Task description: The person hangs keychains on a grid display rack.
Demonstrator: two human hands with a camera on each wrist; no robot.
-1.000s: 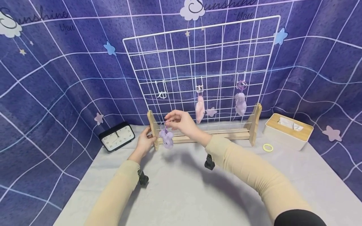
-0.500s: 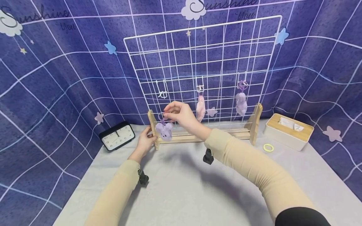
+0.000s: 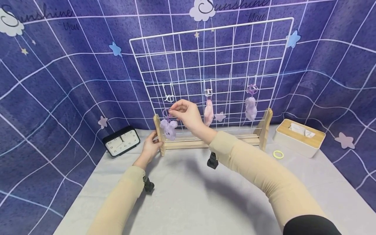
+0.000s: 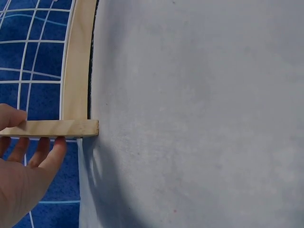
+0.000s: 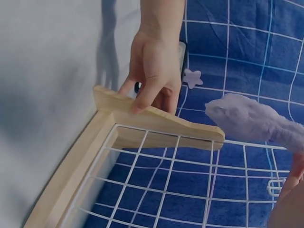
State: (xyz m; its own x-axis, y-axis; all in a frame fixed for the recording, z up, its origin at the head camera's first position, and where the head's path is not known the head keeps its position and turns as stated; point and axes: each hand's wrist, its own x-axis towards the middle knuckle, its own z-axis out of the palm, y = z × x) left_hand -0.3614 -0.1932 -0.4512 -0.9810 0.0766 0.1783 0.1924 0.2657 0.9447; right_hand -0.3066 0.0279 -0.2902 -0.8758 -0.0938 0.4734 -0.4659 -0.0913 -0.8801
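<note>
My right hand (image 3: 189,117) pinches the ring of a purple plush keychain (image 3: 168,129) between thumb and fingertips. The plush has round ears and dangles in front of the left part of a white wire grid rack (image 3: 211,29), just below a bare white hook (image 3: 169,98). In the right wrist view the plush (image 5: 251,118) shows from the side, with its ring hidden. My left hand (image 3: 150,148) grips the rack's left wooden side foot (image 3: 157,125); the left wrist view has the thumb on one face of this wooden piece (image 4: 61,128) and fingers on the other.
A pink plush keychain (image 3: 208,112) and another purple one (image 3: 250,108) hang from hooks farther right. Left of the rack stands a black-framed clock (image 3: 121,142). A tissue box (image 3: 299,137) and a yellow-green ring (image 3: 278,154) are at the right. Patterned blue curtain (image 3: 88,71) surrounds the table.
My right hand has risen and moved slightly left, lifting the purple plush keychain from below the rack's lower rail toward the bare hook. My left hand has stayed on the wooden foot.
</note>
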